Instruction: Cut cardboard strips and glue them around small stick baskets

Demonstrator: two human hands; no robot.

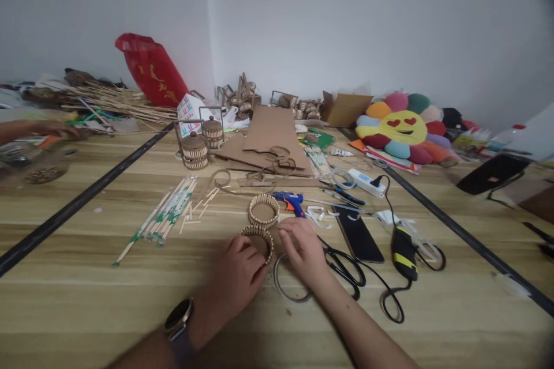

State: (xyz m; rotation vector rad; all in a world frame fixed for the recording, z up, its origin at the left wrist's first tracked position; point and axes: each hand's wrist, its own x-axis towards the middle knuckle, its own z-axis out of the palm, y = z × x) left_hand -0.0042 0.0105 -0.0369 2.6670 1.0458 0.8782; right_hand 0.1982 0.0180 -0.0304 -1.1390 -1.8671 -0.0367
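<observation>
My left hand [242, 262], with a watch on its wrist, is closed on the rim of a small round basket [272, 242] walled with short wooden sticks. A second round basket [264, 210] of the same kind lies just beyond, touching or nearly touching the first. My right hand [305, 248] is to the right of both, fingers bent and thumb apart, with nothing visible in its grasp. Its fingertips are close to the gap between the baskets. A blue glue gun [292, 202] lies behind the right hand. Under that hand's wrist is a roll of tape [279, 285].
Packs of wooden sticks [173, 210] and loose pieces lie left. Scissors [346, 271], a phone [357, 233] and a corded black-yellow tool [404, 253] are right. Behind stand lidded baskets [194, 153], cardboard [270, 130] and a flower cushion [404, 127]. Another person's hand [56, 130] is far left.
</observation>
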